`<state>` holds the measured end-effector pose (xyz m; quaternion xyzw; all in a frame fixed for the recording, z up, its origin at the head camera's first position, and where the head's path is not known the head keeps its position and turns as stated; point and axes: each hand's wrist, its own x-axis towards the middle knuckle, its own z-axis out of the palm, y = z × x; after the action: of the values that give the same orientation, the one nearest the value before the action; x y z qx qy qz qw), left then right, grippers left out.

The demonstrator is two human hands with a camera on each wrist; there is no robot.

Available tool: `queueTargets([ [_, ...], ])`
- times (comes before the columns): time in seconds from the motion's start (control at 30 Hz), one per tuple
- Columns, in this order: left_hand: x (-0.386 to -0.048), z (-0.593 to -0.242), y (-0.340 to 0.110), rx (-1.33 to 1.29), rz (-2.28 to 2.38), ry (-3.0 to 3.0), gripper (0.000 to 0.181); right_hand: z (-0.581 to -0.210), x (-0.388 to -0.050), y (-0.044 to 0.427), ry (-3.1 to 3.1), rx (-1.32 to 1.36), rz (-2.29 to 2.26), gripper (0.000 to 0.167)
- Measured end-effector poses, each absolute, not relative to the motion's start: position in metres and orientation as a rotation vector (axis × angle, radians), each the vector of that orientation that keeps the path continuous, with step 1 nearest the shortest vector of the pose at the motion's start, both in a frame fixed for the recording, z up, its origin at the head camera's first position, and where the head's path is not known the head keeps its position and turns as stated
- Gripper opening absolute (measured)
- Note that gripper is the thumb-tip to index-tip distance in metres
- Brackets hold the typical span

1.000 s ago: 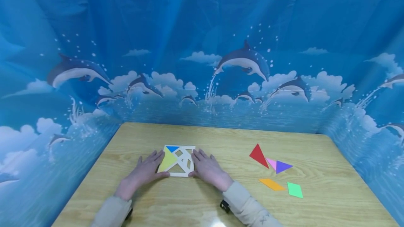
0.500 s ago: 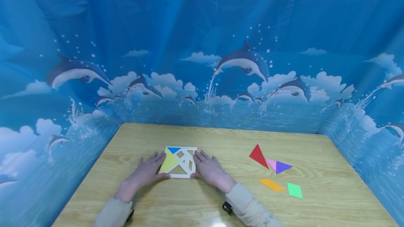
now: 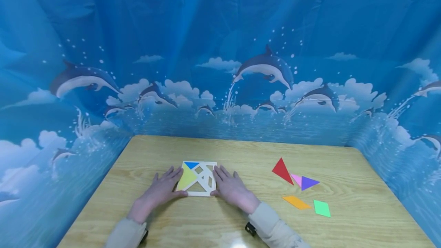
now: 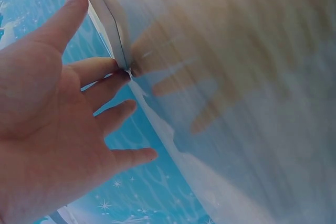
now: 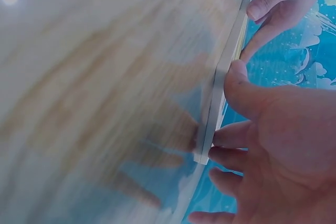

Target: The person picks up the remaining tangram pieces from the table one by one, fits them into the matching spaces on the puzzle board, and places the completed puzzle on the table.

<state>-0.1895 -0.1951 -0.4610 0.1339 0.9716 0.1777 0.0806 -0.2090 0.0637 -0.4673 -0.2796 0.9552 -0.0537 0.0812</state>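
Observation:
Between the two hands a white tangram board (image 3: 204,194) lies flat on the table. A yellow triangle (image 3: 186,178) fills its left side, and a small blue triangle (image 3: 191,165) sits in the far left corner. Several other cut-outs show a wood-coloured base. My left hand (image 3: 164,187) touches the board's left side, its thumb at the near edge. On the opposite side my right hand (image 3: 233,188) touches with its fingers and thumb. In both wrist views the fingers are fairly straight, with fingertips against the edge of the board (image 4: 107,22).
Loose tangram pieces lie on the right of the wooden table (image 3: 248,156): a red triangle (image 3: 283,171), a pink triangle (image 3: 297,179), a purple triangle (image 3: 308,182), an orange parallelogram (image 3: 296,202) and a green four-sided piece (image 3: 322,208). A blue dolphin-print curtain (image 3: 213,30) encloses the back and sides.
The board has slid a little to the right and nearer, with both hands moving along at its sides. The loose pieces stay where they were.

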Motion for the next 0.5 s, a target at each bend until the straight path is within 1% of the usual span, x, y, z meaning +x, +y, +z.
queueTargets([
  [0.5,-0.1875,-0.4617,-0.1883,0.399,0.529,2.912,0.091,-0.4611,-0.2015,0.071,2.852,-0.845,-0.21,0.079],
])
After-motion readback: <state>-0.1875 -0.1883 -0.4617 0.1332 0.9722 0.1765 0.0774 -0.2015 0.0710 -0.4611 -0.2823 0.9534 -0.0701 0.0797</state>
